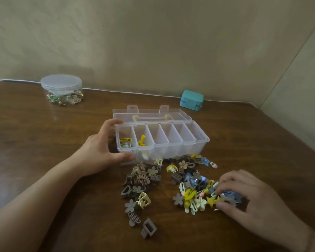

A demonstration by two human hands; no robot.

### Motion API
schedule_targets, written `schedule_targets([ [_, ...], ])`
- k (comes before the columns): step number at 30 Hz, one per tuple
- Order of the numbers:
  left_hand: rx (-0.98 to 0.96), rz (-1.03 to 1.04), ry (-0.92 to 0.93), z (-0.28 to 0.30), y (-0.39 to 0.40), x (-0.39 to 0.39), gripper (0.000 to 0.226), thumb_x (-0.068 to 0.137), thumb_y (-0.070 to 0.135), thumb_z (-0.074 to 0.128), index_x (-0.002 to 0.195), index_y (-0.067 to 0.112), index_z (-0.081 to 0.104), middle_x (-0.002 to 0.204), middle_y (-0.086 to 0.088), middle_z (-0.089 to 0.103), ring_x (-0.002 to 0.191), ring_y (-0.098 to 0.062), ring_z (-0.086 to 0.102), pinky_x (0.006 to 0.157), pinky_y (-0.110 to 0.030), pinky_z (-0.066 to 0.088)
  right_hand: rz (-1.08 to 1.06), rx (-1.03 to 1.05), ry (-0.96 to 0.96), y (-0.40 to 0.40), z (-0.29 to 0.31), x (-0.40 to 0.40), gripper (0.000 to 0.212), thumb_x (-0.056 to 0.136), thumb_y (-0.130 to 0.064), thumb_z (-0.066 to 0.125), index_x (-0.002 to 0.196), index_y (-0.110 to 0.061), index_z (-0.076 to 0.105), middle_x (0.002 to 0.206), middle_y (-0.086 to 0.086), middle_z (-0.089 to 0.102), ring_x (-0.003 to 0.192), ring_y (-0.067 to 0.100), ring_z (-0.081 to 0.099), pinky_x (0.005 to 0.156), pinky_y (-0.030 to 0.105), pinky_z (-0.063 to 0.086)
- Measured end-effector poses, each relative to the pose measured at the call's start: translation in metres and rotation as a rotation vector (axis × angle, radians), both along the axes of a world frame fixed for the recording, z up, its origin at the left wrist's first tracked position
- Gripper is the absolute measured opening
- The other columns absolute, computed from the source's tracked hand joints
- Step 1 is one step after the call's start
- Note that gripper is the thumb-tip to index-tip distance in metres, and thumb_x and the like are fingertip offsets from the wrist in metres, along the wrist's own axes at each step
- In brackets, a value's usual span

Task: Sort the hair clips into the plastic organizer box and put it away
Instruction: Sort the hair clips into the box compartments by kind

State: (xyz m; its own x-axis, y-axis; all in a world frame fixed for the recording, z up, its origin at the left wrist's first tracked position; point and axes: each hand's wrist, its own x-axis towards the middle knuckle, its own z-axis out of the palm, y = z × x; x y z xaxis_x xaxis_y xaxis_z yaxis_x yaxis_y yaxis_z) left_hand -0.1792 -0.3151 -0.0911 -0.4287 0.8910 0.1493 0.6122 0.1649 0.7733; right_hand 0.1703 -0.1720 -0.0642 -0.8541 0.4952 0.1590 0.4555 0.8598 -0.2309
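A clear plastic organizer box (198,142) stands open on the brown table, its lid (153,114) folded back behind it. The two leftmost compartments hold yellow clips (141,140); the others look empty. My left hand (102,150) grips the box's left end, thumb at the front and fingers at the back. In front of the box lies a pile of hair clips (144,180), brown and beige on the left and yellow, blue and white on the right. My right hand (251,199) rests on the right side of the pile, fingertips pinching at a blue-and-white clip (229,194).
A round clear jar (61,90) with a lid and small trinkets inside sits at the back left. A teal case (191,100) stands at the back right near the wall. A white cable (135,92) runs along the table's far edge.
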Motion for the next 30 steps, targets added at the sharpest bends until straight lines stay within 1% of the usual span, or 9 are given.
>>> schedule_targets([
  [5, -0.001, -0.01, -0.013, 0.0, 0.0, -0.001, 0.103, 0.055, 0.058, 0.079, 0.141, 0.043, 0.025, 0.142, 0.006, 0.051, 0.12, -0.003, 0.045, 0.102, -0.027, 0.035, -0.028, 0.026, 0.055, -0.003, -0.014, -0.004, 0.034, 0.083, -0.07, 0.041, 0.095, -0.048, 0.063, 0.099, -0.032, 0.051, 0.096, -0.003, 0.051, 0.065, 0.015, 0.045],
  [10, 0.008, -0.008, -0.004, 0.0, 0.0, -0.001, 0.102, 0.056, 0.056, 0.08, 0.141, 0.042, 0.025, 0.138, 0.01, 0.051, 0.118, -0.002, 0.046, 0.1, -0.023, 0.034, -0.062, -0.08, 0.069, -0.002, -0.013, -0.012, 0.008, 0.077, -0.044, 0.066, 0.085, -0.045, 0.068, 0.1, -0.027, 0.055, 0.099, 0.002, 0.052, 0.072, 0.018, 0.045],
  [14, -0.005, -0.006, 0.001, 0.001, 0.0, -0.001, 0.104, 0.056, 0.058, 0.079, 0.142, 0.042, 0.024, 0.142, 0.007, 0.051, 0.119, -0.002, 0.044, 0.102, -0.024, 0.033, -0.071, -0.134, 0.068, 0.01, -0.006, -0.014, 0.009, 0.078, -0.035, 0.071, 0.077, -0.044, 0.067, 0.108, -0.028, 0.054, 0.106, -0.002, 0.049, 0.081, 0.022, 0.043],
  [16, -0.011, -0.007, 0.002, 0.002, -0.001, -0.001, 0.104, 0.056, 0.058, 0.078, 0.142, 0.041, 0.023, 0.142, 0.007, 0.051, 0.119, -0.001, 0.043, 0.103, -0.026, 0.033, -0.067, -0.18, 0.056, 0.016, -0.001, -0.013, 0.007, 0.079, -0.049, 0.064, 0.08, -0.044, 0.068, 0.108, -0.028, 0.056, 0.109, -0.002, 0.049, 0.084, 0.024, 0.043],
  [19, -0.025, -0.002, 0.004, 0.002, -0.001, -0.001, 0.105, 0.055, 0.061, 0.077, 0.142, 0.042, 0.022, 0.142, 0.007, 0.052, 0.122, -0.004, 0.044, 0.108, -0.033, 0.033, 0.01, -0.117, -0.03, 0.023, 0.005, -0.009, 0.048, 0.073, -0.083, 0.034, 0.095, -0.052, 0.063, 0.108, -0.029, 0.058, 0.109, -0.001, 0.052, 0.083, 0.024, 0.045],
  [21, -0.033, 0.002, 0.004, 0.002, -0.001, -0.002, 0.104, 0.055, 0.062, 0.077, 0.142, 0.043, 0.022, 0.142, 0.008, 0.052, 0.128, -0.008, 0.046, 0.109, -0.035, 0.033, 0.019, -0.11, -0.082, 0.026, 0.009, -0.009, 0.034, 0.079, -0.072, 0.042, 0.094, -0.052, 0.065, 0.111, -0.032, 0.055, 0.111, -0.003, 0.05, 0.085, 0.024, 0.046],
  [23, -0.036, 0.002, 0.002, 0.002, -0.001, -0.002, 0.104, 0.056, 0.062, 0.078, 0.142, 0.043, 0.022, 0.142, 0.009, 0.052, 0.128, -0.008, 0.046, 0.109, -0.035, 0.033, 0.017, -0.128, -0.115, 0.033, 0.009, -0.006, 0.016, 0.087, -0.041, 0.058, 0.094, -0.052, 0.065, 0.115, -0.035, 0.05, 0.114, -0.006, 0.046, 0.087, 0.022, 0.046],
  [26, -0.032, -0.006, 0.006, 0.003, -0.001, -0.001, 0.103, 0.058, 0.059, 0.078, 0.142, 0.042, 0.022, 0.142, 0.008, 0.051, 0.12, -0.001, 0.043, 0.105, -0.03, 0.033, 0.052, -0.111, -0.194, 0.038, 0.009, -0.005, 0.043, 0.091, -0.015, 0.059, 0.101, -0.057, 0.061, 0.122, -0.038, 0.042, 0.118, -0.006, 0.043, 0.086, 0.016, 0.045],
  [30, -0.039, -0.008, 0.002, 0.004, -0.001, -0.001, 0.104, 0.057, 0.06, 0.078, 0.143, 0.042, 0.022, 0.142, 0.008, 0.051, 0.118, -0.001, 0.043, 0.104, -0.029, 0.033, 0.052, -0.025, -0.206, 0.048, 0.008, 0.001, 0.05, 0.088, -0.022, 0.064, 0.102, -0.069, 0.051, 0.111, -0.039, 0.052, 0.114, -0.012, 0.044, 0.085, 0.015, 0.045],
])
